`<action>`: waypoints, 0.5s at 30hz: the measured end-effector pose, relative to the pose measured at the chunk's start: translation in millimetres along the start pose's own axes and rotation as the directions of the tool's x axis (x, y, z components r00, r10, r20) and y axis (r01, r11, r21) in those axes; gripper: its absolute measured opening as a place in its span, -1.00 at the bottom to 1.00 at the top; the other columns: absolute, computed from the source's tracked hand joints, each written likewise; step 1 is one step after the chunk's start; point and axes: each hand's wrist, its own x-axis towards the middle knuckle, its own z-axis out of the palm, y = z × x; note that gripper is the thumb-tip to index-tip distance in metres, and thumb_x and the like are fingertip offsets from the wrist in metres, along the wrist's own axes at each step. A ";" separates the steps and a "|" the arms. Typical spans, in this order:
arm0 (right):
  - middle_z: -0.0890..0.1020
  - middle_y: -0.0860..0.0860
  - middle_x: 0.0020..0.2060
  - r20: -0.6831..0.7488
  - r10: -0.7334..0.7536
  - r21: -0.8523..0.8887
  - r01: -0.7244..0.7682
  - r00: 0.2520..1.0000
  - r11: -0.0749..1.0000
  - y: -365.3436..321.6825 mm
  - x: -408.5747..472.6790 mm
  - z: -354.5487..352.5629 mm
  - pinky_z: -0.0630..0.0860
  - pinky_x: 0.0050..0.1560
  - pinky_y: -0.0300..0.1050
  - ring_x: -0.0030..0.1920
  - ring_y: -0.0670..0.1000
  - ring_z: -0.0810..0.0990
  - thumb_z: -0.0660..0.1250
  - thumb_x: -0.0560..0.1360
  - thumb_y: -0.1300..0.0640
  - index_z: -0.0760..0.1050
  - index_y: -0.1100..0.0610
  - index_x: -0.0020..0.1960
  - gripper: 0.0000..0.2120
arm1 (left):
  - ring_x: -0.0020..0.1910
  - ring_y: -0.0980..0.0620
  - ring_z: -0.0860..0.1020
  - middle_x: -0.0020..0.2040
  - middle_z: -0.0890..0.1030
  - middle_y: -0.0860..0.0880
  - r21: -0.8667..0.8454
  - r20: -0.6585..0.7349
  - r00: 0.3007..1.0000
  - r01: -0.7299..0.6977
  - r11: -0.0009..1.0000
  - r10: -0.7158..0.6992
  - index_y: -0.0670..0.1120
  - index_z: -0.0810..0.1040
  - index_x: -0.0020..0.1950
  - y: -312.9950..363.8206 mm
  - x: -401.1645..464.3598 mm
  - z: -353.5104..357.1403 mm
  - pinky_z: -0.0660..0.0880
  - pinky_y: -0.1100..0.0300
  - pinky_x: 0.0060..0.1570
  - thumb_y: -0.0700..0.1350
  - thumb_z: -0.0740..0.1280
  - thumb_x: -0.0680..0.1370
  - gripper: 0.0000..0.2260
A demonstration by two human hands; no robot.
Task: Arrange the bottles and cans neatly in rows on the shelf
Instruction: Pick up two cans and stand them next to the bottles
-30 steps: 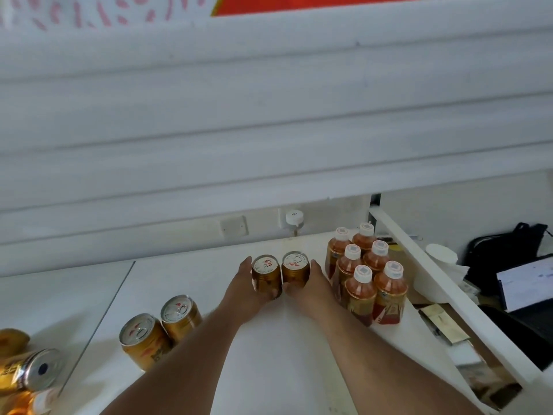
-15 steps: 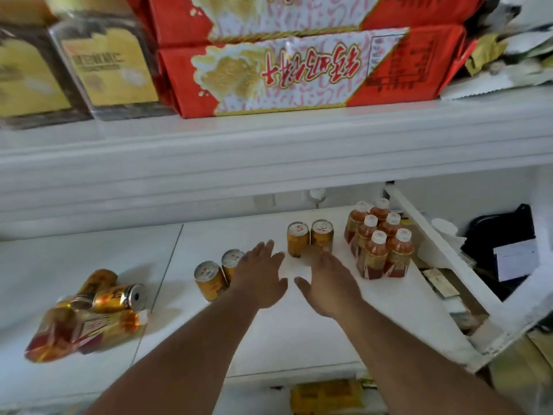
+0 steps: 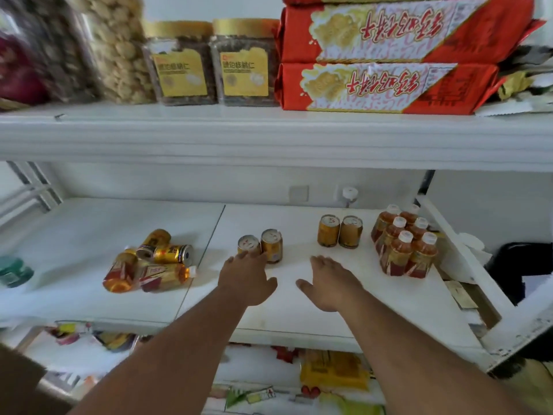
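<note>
Fingers [image 3: 253, 256] of my left hand [image 3: 245, 280] are spread loose and hold nothing; their tips reach the base of the nearer can pair [image 3: 261, 245], and I think they touch the left can, though the blur there leaves me unsure. My right hand [image 3: 327, 283] lies open and flat, palm down, just above the shelf [image 3: 344, 319], also empty. That pair stands upright, straight ahead of my left fingers and well to the left of the placed cans [image 3: 340, 231], which stand side by side just beside the block of bottles [image 3: 404, 242] at the right end. So the next move, as I judge it, runs rightward and slightly back: the left hand is clearly the nearer one, and the right would close in from the other side. Farther left, apart from everything else, a heap of fallen cans and bottles [image 3: 149, 262] lies on its sides, long axes pointing in several directions, needing to be stood up before joining any row.
</note>
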 end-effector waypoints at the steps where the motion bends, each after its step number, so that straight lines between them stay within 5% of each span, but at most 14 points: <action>1: 0.05 0.07 0.63 0.007 -0.016 -0.001 0.016 1.000 1.000 -2.3 -4.1 0.5 0.08 0.51 0.04 0.60 0.10 0.04 0.08 0.62 -0.29 -0.05 0.12 0.64 -0.23 | 0.26 -0.08 0.47 0.26 0.53 -0.01 0.007 0.005 1.000 0.021 1.000 -0.021 0.03 0.46 0.30 0.3 -8.0 0.4 0.42 -0.02 0.20 0.24 0.21 0.45 -0.51; 7: 0.09 0.07 0.62 0.040 -0.095 0.008 0.095 0.995 0.995 -10.5 -30.2 8.5 0.19 0.47 0.08 0.58 0.12 0.11 0.10 0.62 -0.28 -0.01 0.12 0.63 -0.25 | 0.46 -0.08 0.28 0.50 0.33 -0.03 0.040 0.088 0.989 0.119 0.992 -0.123 0.02 0.23 0.55 5.5 -48.7 8.1 0.29 -0.05 0.35 0.26 0.17 0.50 -0.34; 15: 0.08 0.06 0.62 0.055 -0.125 0.042 0.123 0.991 0.992 -14.5 -50.8 25.9 0.18 0.48 0.08 0.58 0.12 0.11 0.10 0.61 -0.30 -0.02 0.09 0.63 -0.24 | 0.50 -0.09 0.22 0.56 0.23 -0.06 0.038 0.116 0.980 0.157 0.987 -0.161 0.02 0.17 0.58 10.6 -80.4 20.9 0.26 -0.03 0.37 0.26 0.17 0.50 -0.31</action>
